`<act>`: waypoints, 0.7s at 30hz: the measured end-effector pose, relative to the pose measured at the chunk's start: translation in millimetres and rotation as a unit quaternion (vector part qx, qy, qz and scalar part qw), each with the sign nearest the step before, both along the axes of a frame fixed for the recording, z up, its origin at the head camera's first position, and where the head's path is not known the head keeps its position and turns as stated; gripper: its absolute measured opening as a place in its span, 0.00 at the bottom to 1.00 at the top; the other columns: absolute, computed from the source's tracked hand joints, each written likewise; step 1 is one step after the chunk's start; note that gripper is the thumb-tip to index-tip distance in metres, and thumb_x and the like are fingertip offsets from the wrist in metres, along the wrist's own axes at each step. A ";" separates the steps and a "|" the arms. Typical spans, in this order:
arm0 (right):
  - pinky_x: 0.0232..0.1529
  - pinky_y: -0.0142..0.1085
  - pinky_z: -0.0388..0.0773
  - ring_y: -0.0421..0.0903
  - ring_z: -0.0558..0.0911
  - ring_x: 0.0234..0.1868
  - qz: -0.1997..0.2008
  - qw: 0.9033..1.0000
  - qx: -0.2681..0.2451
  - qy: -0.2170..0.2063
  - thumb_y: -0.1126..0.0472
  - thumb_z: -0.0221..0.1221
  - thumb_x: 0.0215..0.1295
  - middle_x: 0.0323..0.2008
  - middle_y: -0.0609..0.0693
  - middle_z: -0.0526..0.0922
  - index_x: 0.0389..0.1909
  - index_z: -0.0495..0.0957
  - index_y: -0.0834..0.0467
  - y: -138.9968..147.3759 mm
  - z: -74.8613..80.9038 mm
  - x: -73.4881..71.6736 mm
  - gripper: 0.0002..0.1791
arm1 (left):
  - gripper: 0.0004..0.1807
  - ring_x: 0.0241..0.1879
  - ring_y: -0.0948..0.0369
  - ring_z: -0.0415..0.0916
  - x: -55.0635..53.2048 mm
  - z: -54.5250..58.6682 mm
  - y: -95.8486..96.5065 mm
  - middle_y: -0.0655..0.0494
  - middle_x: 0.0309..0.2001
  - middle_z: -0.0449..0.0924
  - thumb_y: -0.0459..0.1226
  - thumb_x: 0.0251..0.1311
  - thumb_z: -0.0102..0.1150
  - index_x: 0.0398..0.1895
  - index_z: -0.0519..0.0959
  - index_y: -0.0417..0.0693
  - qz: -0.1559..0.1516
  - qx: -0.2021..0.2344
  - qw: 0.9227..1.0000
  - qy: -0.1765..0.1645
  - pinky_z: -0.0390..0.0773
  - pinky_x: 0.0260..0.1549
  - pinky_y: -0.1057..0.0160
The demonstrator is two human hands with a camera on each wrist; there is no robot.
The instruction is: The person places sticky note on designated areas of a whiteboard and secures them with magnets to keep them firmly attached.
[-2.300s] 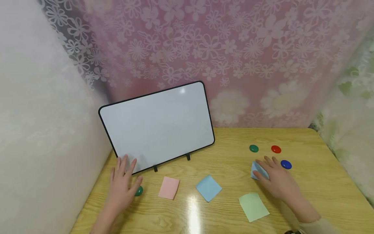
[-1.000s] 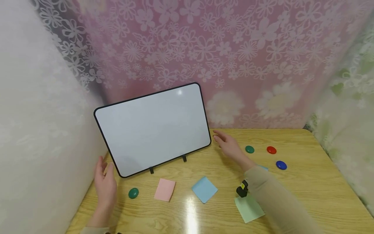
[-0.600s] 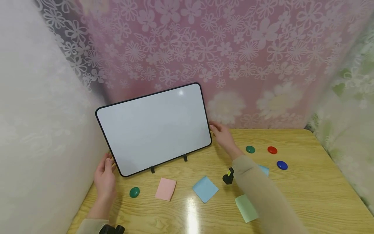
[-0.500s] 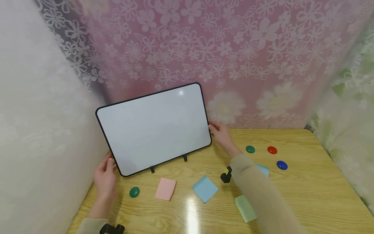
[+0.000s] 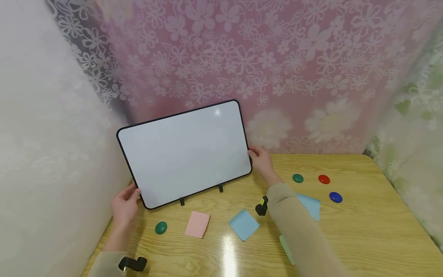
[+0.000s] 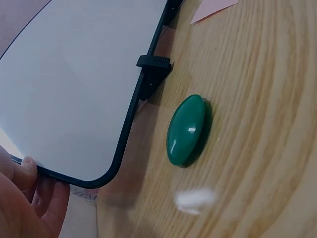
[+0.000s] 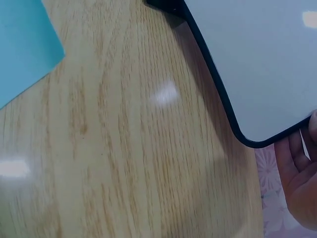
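Note:
A white board with a black frame (image 5: 187, 154), a small whiteboard, leans back on two black feet at the rear left of the table. My left hand (image 5: 125, 204) grips its left edge low down, thumb over the front of the frame and fingers behind. On the opposite side my right hand (image 5: 261, 161) pinches the right edge near the lower corner, thumb in front. The left wrist view shows the left thumb (image 6: 28, 168) on the frame beside the rounded corner. In the right wrist view the right hand's fingers (image 7: 292, 153) reach behind the board.
On the wooden table (image 5: 373, 231) lie a green magnet (image 5: 160, 227), a pink sticky note (image 5: 197, 224) and a blue one (image 5: 244, 225). Further right are another blue note (image 5: 311, 206), a green note (image 5: 286, 249) partly under my sleeve, and green, red (image 5: 324, 179) and blue magnets (image 5: 335, 197).
My right hand has left the right-hand blue note and come over to the board's right edge. My left hand has gone from beside the green magnet to the left edge; both now grip the frame.

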State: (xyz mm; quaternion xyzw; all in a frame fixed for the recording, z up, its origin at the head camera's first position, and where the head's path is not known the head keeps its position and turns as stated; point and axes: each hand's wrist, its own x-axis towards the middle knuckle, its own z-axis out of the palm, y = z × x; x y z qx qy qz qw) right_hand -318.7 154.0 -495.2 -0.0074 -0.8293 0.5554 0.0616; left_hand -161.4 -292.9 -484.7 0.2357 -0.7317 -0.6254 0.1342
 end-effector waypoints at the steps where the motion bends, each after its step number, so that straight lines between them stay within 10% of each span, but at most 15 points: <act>1: 0.65 0.53 0.76 0.60 0.79 0.65 0.000 1.000 0.006 -0.001 0.61 0.56 0.84 0.64 0.66 0.82 0.68 0.78 0.67 -0.2 0.0 -0.2 0.20 | 0.22 0.44 0.70 0.80 -0.7 -0.2 -1.5 0.57 0.50 0.82 0.32 0.79 0.58 0.72 0.76 0.35 -0.005 0.000 1.000 -0.003 0.84 0.44 0.70; 21: 0.66 0.52 0.76 0.60 0.78 0.67 -0.013 0.999 0.026 -0.013 0.62 0.56 0.84 0.65 0.64 0.81 0.68 0.79 0.65 -0.8 -2.3 -1.0 0.20 | 0.21 0.44 0.69 0.79 -6.3 -1.9 -10.3 0.61 0.43 0.81 0.30 0.80 0.57 0.71 0.74 0.32 -0.037 0.002 0.999 -0.027 0.84 0.41 0.70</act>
